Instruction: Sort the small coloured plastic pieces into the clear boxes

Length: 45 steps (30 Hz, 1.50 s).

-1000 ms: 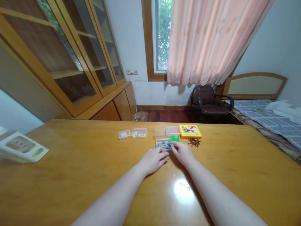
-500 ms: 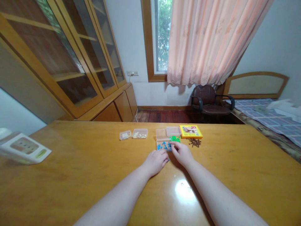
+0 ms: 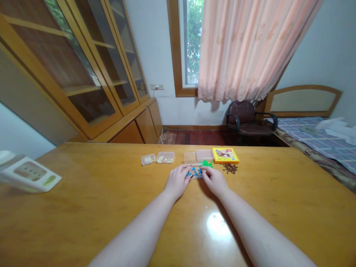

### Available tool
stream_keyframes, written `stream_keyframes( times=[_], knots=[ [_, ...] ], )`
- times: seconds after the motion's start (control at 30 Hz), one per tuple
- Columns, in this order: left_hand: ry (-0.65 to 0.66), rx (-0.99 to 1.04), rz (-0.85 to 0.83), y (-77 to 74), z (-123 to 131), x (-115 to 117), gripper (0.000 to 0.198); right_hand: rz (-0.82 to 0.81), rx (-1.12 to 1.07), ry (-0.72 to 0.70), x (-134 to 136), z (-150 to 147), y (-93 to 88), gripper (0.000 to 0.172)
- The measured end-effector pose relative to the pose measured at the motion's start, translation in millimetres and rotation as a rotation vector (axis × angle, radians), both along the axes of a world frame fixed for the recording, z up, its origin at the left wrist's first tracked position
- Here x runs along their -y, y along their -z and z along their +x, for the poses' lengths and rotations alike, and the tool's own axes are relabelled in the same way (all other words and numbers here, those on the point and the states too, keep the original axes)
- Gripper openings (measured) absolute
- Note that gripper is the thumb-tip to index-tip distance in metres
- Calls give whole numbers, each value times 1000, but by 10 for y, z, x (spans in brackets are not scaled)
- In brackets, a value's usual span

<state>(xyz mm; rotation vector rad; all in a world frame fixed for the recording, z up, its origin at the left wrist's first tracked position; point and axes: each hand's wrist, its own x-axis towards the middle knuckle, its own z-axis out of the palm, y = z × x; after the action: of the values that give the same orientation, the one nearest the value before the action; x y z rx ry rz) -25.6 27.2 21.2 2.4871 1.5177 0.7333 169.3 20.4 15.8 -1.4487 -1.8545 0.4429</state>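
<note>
Between my hands stands a small clear plastic box [image 3: 197,177] with several blue pieces [image 3: 194,171] loose inside, its lid [image 3: 190,158] folded back behind. My left hand [image 3: 177,180] is bent around the box's left side, thumb near the front and fingertips at the rim. At the right end, my right hand [image 3: 214,180] has thumb and forefinger closed on the box's edge; any small piece between them is too tiny to make out. A small dark spot shows by the left thumb. Just behind the box lies a heap of green pieces [image 3: 206,163].
Brown pieces [image 3: 230,168] lie in front of a yellow box [image 3: 226,155] at the right. Another clear lid or tray [image 3: 205,155] is beside it. To the left are two clear boxes with pale pieces, one larger [image 3: 165,157], one smaller [image 3: 148,160]. A white container [image 3: 29,172] stands far left.
My left hand has moved up and left from the table in front of the box to its left side. The blue piece by its fingers no longer shows there. My right hand has barely moved.
</note>
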Motion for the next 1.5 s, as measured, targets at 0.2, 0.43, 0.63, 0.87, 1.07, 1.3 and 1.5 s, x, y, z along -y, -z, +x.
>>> stream_keyframes(
  times=[0.2, 0.43, 0.63, 0.87, 1.07, 1.3, 1.5],
  knots=[
    [-57, 26, -115, 119, -29, -43, 88, 129, -50, 43, -34, 21, 2, 30],
    [-43, 103, -279, 154, -41, -101, 101, 150, 67, 68, -70, 0, 138, 66],
    [-50, 212, -282, 141, -47, -98, 101, 57, 45, -65, -50, -6, 138, 79],
    [32, 274, -323, 55, -62, -50, 109, 52, -142, 12, -92, 33, 177, 74],
    [0, 265, -323, 69, -49, -36, 108, 145, -336, -73, -71, 71, 113, 51],
    [-27, 152, -246, 126, -68, -76, 87, 183, -37, -150, -78, 61, 21, 23],
    [32, -115, -65, 21, -11, 58, 64, 226, 242, -241, -17, -12, -5, 27]
  ],
)
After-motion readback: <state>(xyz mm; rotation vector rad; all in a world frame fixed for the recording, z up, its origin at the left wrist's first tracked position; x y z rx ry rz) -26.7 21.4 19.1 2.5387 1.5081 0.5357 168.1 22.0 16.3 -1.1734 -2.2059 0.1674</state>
